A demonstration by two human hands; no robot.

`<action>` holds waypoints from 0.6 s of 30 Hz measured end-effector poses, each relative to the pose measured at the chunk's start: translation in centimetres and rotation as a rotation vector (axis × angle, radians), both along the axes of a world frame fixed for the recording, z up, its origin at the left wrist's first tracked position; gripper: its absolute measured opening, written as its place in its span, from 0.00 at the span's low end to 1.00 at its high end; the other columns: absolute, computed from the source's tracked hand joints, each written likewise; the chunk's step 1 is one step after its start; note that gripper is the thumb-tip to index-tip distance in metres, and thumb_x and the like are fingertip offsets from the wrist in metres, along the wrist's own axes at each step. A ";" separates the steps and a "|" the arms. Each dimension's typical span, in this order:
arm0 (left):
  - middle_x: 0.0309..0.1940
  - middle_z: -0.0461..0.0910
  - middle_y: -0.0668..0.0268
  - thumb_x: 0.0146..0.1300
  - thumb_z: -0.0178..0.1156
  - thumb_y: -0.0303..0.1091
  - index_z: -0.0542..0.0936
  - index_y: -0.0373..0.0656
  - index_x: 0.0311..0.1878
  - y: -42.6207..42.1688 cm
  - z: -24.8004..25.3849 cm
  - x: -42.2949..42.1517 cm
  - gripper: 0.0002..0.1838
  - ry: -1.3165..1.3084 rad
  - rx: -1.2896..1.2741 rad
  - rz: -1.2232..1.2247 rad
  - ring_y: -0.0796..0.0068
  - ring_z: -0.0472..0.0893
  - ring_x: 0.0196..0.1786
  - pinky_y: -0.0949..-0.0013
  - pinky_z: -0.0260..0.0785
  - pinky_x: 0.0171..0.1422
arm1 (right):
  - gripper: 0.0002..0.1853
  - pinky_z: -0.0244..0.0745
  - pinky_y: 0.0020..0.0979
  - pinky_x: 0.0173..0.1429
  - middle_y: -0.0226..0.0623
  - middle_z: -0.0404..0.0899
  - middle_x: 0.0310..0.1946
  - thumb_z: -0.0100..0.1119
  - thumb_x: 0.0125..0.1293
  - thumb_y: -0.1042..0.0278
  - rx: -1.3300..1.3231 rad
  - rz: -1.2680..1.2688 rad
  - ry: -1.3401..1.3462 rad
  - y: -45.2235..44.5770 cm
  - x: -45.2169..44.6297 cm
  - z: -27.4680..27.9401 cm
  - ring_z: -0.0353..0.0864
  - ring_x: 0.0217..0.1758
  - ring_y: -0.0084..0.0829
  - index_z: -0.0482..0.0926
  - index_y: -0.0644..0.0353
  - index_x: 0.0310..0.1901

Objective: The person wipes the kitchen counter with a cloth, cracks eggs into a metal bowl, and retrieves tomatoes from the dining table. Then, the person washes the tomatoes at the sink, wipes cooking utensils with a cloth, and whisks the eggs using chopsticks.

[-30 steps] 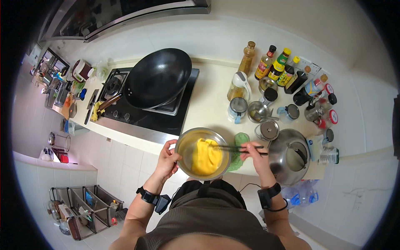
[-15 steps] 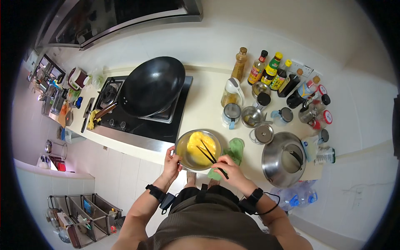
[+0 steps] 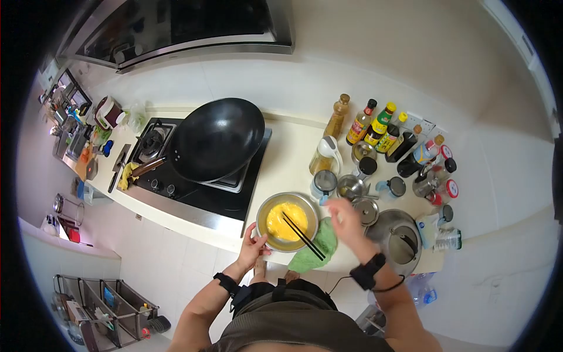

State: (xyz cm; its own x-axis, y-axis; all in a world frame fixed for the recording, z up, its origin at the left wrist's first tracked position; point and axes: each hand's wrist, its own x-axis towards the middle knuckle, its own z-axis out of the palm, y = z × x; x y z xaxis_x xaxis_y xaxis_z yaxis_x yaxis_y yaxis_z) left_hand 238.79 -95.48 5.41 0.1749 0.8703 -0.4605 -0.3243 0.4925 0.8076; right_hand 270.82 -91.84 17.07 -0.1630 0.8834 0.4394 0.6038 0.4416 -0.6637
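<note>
A steel bowl [image 3: 262,226] of yellow beaten egg [image 3: 287,222] sits at the counter's front edge. At its lower left rim, my left hand [image 3: 254,245] grips it with thumb and fingers. Black chopsticks [image 3: 304,236] lean in the bowl, their tips in the egg and their upper ends over the right rim, with no hand on them. My right hand [image 3: 345,220] is raised right of the bowl, near a glass jar with a grey lid [image 3: 324,183]; it is blurred, so its finger pose is unclear. A green cloth [image 3: 319,249] lies beside the bowl.
A black wok [image 3: 218,141] rests on the gas stove [image 3: 196,196] at left. Sauce bottles [image 3: 375,126] and several jars stand at the back right. Small steel pots [image 3: 350,188] and a large domed lid [image 3: 384,229] lie right of my right hand. A range hood [image 3: 176,35] hangs above.
My right hand has let go of the chopsticks and moved up and right, away from the bowl. The chopsticks now rest in the bowl. My left hand still holds the rim.
</note>
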 end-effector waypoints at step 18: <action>0.33 0.79 0.62 0.67 0.61 0.31 0.74 0.45 0.60 -9.6 -2.4 -23.0 0.19 0.335 -0.224 0.237 0.67 0.83 0.36 0.61 0.82 0.37 | 0.20 0.65 0.22 0.25 0.31 0.77 0.26 0.61 0.64 0.61 -0.401 -0.384 0.357 22.3 1.9 -0.6 0.72 0.23 0.18 0.73 0.58 0.56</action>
